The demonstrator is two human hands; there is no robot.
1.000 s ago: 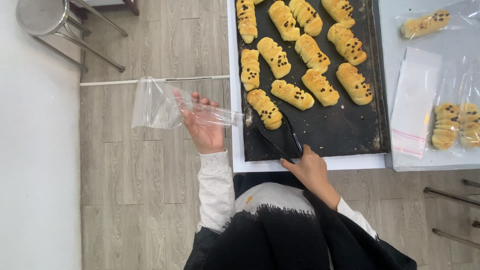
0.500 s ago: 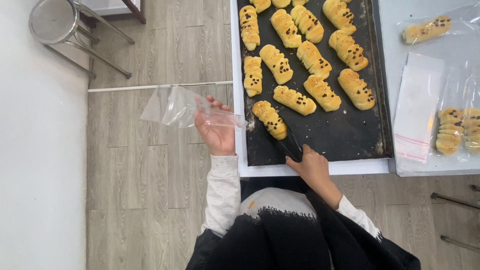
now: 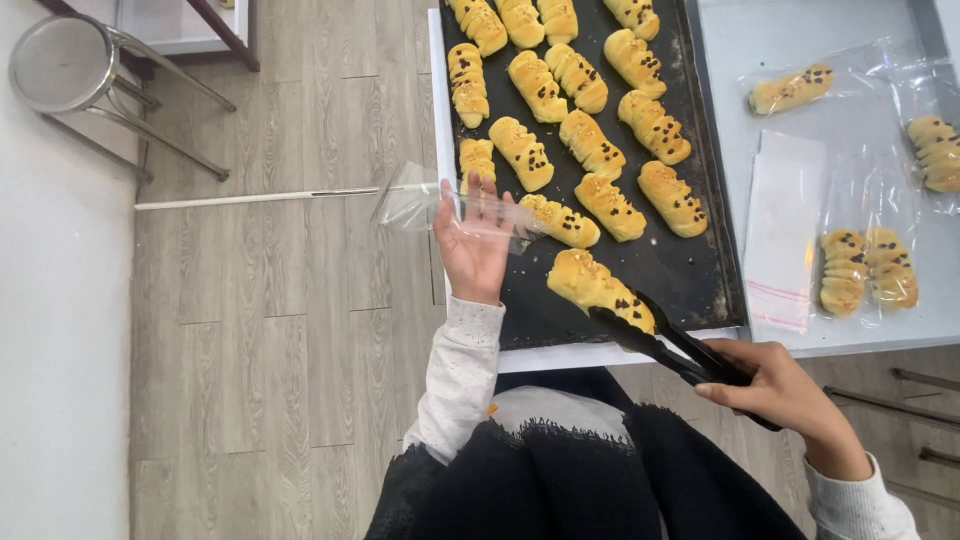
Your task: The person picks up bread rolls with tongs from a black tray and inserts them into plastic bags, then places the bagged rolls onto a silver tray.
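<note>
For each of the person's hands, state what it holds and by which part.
Left hand: a clear plastic bag, gripped near its open end. Right hand: black tongs by the handle end, their tips clamped on a bread roll.

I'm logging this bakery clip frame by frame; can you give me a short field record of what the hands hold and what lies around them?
left hand: holds a clear plastic bag at the tray's edge
right hand: grips black tongs
tongs: closed on one bread roll
tray: dark, with rows of golden rolls
counter: bagged rolls, stack of empty bags
floor: metal stool
</note>
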